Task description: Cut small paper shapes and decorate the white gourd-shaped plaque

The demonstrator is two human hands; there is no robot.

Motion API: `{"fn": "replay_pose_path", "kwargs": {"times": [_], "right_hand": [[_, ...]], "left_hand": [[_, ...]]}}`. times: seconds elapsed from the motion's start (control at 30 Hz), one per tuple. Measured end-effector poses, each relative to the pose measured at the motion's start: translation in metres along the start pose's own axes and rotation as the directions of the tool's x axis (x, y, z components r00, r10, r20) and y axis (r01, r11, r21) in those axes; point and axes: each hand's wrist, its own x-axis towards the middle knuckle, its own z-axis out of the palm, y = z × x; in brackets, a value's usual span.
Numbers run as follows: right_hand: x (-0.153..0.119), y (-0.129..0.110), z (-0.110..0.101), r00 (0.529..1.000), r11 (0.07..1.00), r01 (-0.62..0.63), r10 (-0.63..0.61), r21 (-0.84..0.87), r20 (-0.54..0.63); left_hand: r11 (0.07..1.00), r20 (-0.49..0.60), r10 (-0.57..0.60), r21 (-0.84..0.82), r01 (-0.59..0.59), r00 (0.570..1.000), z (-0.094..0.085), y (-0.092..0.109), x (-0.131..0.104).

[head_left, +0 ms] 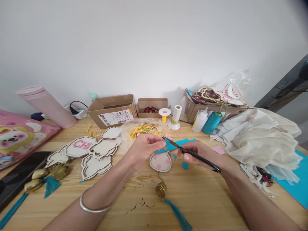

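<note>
My left hand (150,144) pinches the left end of a strip of blue fabric (186,142) above the table. A pair of black scissors (197,156) is gripped in my right hand (201,150), its tips pointing left at the fabric by my left fingers. Below lies a gourd-shaped wooden frame (160,161) with a pale, pink-spotted panel; my hands and the fabric hide its top. From its lower end hang a brass bell (160,190) and a teal tassel (178,215). Small blue scraps (185,165) lie right of the frame.
Wooden cloud-shaped frames (96,165) are piled at left, near brass bells (39,173) and a dark phone (21,173). Behind stand a cardboard box (113,110), thread spools (164,115) and a glue bottle (200,120). Crumpled white cloth (262,138) covers the right side.
</note>
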Motion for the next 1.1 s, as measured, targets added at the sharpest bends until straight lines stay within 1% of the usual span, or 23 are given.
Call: {"fn": "replay_pose_path", "kwargs": {"times": [0.13, 0.23, 0.3, 0.43, 0.5, 0.57, 0.63, 0.67, 0.73, 0.8, 0.83, 0.9, 1.0, 1.1], "right_hand": [[0.000, 0.005, -0.001, 1.000, 1.000, -0.027, 0.027, 0.002, -0.007], [-0.001, 0.008, -0.004, 1.000, 1.000, -0.021, 0.021, -0.014, 0.017], [-0.001, 0.008, -0.007, 0.999, 0.998, -0.018, 0.020, -0.057, 0.034], [-0.004, 0.003, -0.015, 0.997, 0.988, -0.025, 0.034, -0.151, 0.062], [-0.006, -0.001, -0.019, 0.997, 0.983, -0.056, 0.065, -0.175, 0.046], [-0.007, -0.005, -0.022, 0.991, 0.975, -0.131, 0.129, -0.177, -0.023], [-0.005, -0.008, -0.021, 0.975, 0.976, -0.179, 0.159, -0.123, -0.154], [-0.003, -0.010, -0.019, 0.962, 0.983, -0.167, 0.144, -0.081, -0.232], [0.003, -0.011, -0.012, 0.917, 0.998, -0.066, 0.057, -0.011, -0.395], [0.008, -0.010, -0.002, 0.871, 0.999, 0.042, -0.020, 0.033, -0.491], [0.010, -0.010, 0.003, 0.860, 0.995, 0.083, -0.043, 0.055, -0.508], [0.011, -0.007, 0.009, 0.860, 0.987, 0.128, -0.061, 0.099, -0.507], [0.010, -0.003, 0.013, 0.864, 0.979, 0.139, -0.047, 0.148, -0.501], [0.009, -0.001, 0.012, 0.867, 0.974, 0.140, -0.034, 0.178, -0.497]], "left_hand": [[1.000, 0.000, 0.003, 0.014, -0.003, 1.000, -0.001, -0.003, 0.002], [0.999, 0.010, 0.009, 0.046, -0.009, 1.000, -0.002, -0.004, 0.003], [0.997, 0.003, 0.016, 0.069, -0.016, 1.000, -0.002, -0.004, 0.003], [0.997, -0.078, 0.011, 0.083, -0.005, 0.997, -0.004, -0.004, 0.005], [0.998, -0.110, 0.025, 0.066, -0.018, 0.994, -0.007, -0.005, 0.006], [0.997, -0.104, 0.054, 0.051, -0.049, 0.993, -0.009, -0.006, 0.008], [0.996, -0.074, 0.079, 0.046, -0.075, 0.994, -0.010, -0.009, 0.009], [0.996, -0.056, 0.083, 0.047, -0.080, 0.995, -0.010, -0.010, 0.009], [0.995, -0.016, 0.070, 0.068, -0.069, 0.997, -0.006, -0.013, 0.011], [0.993, 0.030, 0.053, 0.105, -0.056, 0.998, 0.002, -0.014, 0.012], [0.990, 0.054, 0.054, 0.128, -0.061, 0.997, 0.007, -0.014, 0.013], [0.979, 0.094, 0.085, 0.176, -0.100, 0.992, 0.016, -0.012, 0.014], [0.955, 0.122, 0.137, 0.248, -0.164, 0.983, 0.025, -0.009, 0.014], [0.925, 0.137, 0.158, 0.327, -0.195, 0.978, 0.026, -0.005, 0.014]]}}
